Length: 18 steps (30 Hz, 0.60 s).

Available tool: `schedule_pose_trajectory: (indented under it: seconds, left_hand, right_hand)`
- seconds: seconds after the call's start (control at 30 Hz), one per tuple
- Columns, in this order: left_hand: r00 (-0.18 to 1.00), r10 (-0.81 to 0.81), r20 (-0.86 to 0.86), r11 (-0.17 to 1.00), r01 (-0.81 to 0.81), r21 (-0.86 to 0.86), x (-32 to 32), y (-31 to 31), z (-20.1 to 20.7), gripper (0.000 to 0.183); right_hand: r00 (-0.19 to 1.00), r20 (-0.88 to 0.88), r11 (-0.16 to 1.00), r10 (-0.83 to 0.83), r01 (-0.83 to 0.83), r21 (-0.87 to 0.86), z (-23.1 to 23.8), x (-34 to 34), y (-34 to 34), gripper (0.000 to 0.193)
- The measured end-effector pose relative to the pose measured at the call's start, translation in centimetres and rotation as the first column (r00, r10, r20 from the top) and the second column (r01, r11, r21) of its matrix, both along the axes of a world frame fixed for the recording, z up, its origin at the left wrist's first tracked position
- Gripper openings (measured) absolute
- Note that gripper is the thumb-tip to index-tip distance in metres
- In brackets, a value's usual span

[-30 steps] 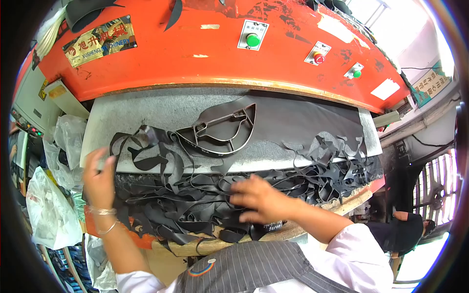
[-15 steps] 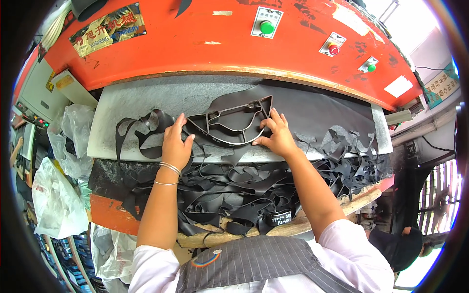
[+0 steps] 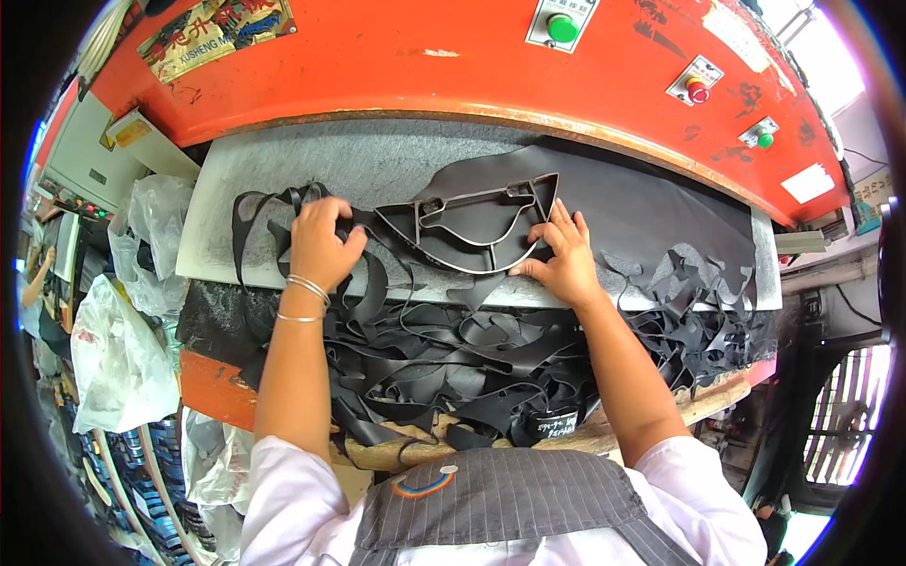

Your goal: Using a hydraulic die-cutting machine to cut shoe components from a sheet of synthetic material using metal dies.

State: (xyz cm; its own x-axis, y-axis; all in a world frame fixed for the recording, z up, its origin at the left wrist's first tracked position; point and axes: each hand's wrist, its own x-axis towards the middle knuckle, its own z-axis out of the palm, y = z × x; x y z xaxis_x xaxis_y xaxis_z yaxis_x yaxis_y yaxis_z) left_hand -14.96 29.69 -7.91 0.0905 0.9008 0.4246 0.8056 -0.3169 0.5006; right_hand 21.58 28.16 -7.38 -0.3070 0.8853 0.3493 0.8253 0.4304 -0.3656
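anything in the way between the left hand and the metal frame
Yes: dark scrap strips lie in the short gap between the left hand and the metal frame's left tip. Nothing visible separates the right hand from the frame; its fingers are at the right edge.

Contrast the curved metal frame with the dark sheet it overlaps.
The metal frame is an open outline crossed by inner bars, while the dark sheet is a broad, solid surface. The metal frame stands up on thin raised walls; the dark sheet lies flat. The metal frame is smaller, whereas the dark sheet spreads well to its right. Both look dark and rest above the pale board.
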Motion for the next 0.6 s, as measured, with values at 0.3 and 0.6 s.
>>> schedule_pose_trajectory:
  seconds: [0.3,0.6]
  left_hand:
    - [0.707,0.314,-0.633,0.925,-0.377,0.038,-11.4,-0.3,1.3,0.032]
    - [0.977,0.214,0.018,0.968,-0.215,0.130,-10.7,-3.1,6.8,0.024]
  right_hand:
    - [1.000,0.011,0.999,-0.023,0.023,-0.034,0.0,-0.2,-0.4,0.060]
    - [0.999,0.022,0.999,-0.038,0.038,-0.012,-0.5,0.2,-0.2,0.061]
